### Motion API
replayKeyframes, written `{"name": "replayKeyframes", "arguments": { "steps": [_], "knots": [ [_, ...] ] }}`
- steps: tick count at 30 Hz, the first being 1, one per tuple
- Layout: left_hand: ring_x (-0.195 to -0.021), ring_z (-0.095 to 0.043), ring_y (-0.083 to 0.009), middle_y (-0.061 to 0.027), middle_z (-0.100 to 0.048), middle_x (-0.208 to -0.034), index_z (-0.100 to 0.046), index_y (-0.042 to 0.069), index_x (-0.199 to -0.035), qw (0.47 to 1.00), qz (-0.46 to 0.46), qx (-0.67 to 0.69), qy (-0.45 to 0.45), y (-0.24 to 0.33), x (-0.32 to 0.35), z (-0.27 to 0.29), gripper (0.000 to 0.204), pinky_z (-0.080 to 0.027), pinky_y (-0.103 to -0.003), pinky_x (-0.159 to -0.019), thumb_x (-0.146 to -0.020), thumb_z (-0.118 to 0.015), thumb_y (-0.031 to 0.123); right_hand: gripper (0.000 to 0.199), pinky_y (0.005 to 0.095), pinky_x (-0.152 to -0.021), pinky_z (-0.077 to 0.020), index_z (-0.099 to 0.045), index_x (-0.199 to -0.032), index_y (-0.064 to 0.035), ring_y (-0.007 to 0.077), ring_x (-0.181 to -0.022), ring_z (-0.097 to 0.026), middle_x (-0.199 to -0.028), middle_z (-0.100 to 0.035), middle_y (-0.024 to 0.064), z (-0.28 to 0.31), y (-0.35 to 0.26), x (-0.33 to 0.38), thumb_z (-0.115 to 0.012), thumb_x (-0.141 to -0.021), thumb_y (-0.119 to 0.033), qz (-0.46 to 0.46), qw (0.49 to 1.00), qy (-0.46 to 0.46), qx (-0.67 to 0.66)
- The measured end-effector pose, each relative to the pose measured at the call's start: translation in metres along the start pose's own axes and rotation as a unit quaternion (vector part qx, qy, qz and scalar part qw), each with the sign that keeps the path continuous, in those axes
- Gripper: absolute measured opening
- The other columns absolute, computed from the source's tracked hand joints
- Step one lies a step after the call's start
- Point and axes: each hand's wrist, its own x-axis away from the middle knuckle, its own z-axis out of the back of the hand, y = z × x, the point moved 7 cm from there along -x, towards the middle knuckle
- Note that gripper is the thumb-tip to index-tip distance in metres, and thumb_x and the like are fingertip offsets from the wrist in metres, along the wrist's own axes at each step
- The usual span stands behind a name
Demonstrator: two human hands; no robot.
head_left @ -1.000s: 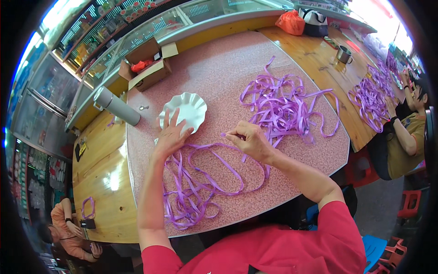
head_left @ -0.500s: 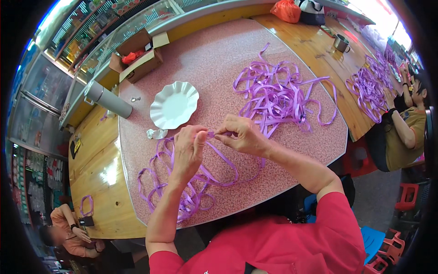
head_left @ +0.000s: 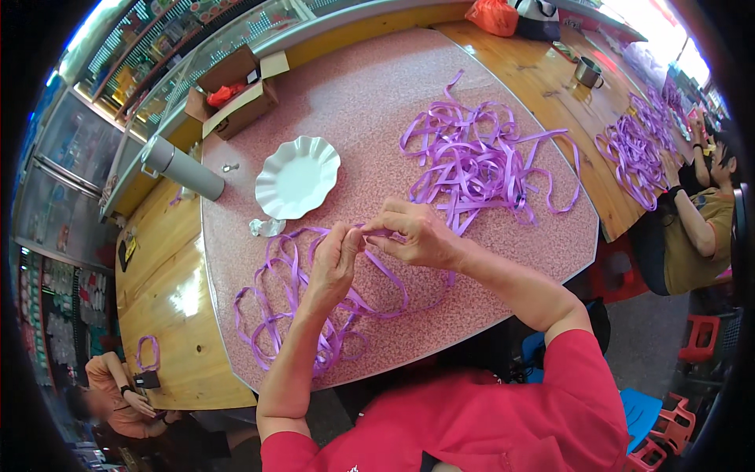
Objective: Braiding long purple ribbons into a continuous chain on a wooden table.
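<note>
1. Purple ribbon strand (head_left: 370,233) is being pinched between left hand (head_left: 334,259) and right hand (head_left: 417,236), above the table's (head_left: 370,102) near edge.
2. Both hands are clenching it at the fingertips.
3. Loose loops (head_left: 291,315) are trailing toward the near left corner.
4. Risk: pulling could be snagging the tangled pile (head_left: 480,161), knotting it or dragging it against the white plate (head_left: 297,177).

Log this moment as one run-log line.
left hand: pinching purple ribbon | right hand: pinching same ribbon | hands: together above pink table | nearby: white scalloped plate, loose ribbon pile
</note>
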Motion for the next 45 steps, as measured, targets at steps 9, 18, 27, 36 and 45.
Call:
{"name": "replayKeyframes", "arguments": {
  "steps": [9, 18, 27, 36, 45],
  "knots": [
    [-0.092, -0.055, -0.0086, -0.0004, -0.059, -0.094, -0.059, 0.004, -0.097, 0.988, 0.067, 0.130, -0.038, -0.009, 0.010, 0.004, 0.009, -0.045, -0.024, -0.085, -0.099, -0.059, 0.012, 0.026, 0.0248, -0.058, -0.0418, -0.069, -0.111, -0.0032, 0.0066, -0.068, -0.052, -0.083, -0.063, -0.0022, -0.018, 0.029, 0.005, -0.074, -0.086, -0.009, -0.211, 0.909, -0.073, -0.353],
    [-0.091, -0.057, -0.0106, -0.0017, -0.060, -0.094, -0.061, 0.007, -0.094, 0.933, 0.073, 0.352, -0.001, 0.008, 0.026, 0.007, 0.011, -0.045, -0.025, -0.083, -0.089, -0.070, 0.002, 0.023, 0.0173, -0.053, -0.0322, -0.070, -0.106, -0.0046, 0.0000, -0.062, -0.045, -0.075, -0.059, -0.0059, -0.016, 0.027, 0.010, -0.076, -0.086, -0.015, -0.317, 0.845, -0.051, -0.429],
    [-0.105, -0.060, -0.0166, -0.0107, -0.068, -0.111, -0.062, 0.008, -0.092, 0.903, 0.041, 0.414, 0.109, 0.011, 0.028, 0.006, 0.010, -0.045, -0.031, -0.090, -0.087, -0.071, 0.004, 0.019, 0.0199, -0.045, -0.0267, -0.070, -0.098, -0.0045, 0.0010, -0.054, -0.040, -0.069, -0.054, -0.0058, -0.031, 0.033, 0.021, -0.072, -0.091, -0.022, -0.368, 0.811, -0.037, -0.454],
    [-0.104, -0.061, -0.0271, -0.0059, -0.066, -0.104, -0.060, 0.007, -0.088, 0.907, -0.266, -0.302, 0.124, 0.073, 0.026, 0.003, 0.013, -0.039, -0.040, -0.087, -0.081, -0.071, 0.003, 0.023, 0.0213, -0.055, -0.0378, -0.072, -0.088, -0.0013, 0.0020, -0.068, -0.048, -0.074, -0.059, -0.0059, -0.025, 0.031, 0.016, -0.070, -0.093, -0.024, -0.261, 0.916, -0.028, -0.304],
    [-0.106, -0.061, -0.0263, -0.0058, -0.066, -0.103, -0.060, 0.007, -0.088, 0.930, -0.234, -0.247, 0.141, 0.054, 0.029, 0.002, 0.015, -0.039, -0.040, -0.090, -0.080, -0.072, 0.004, 0.019, 0.0202, -0.062, -0.0445, -0.073, -0.094, -0.0003, 0.0031, -0.073, -0.054, -0.079, -0.065, -0.0035, -0.031, 0.032, 0.019, -0.071, -0.093, -0.019, -0.288, 0.899, -0.021, -0.330]
  ]
}}
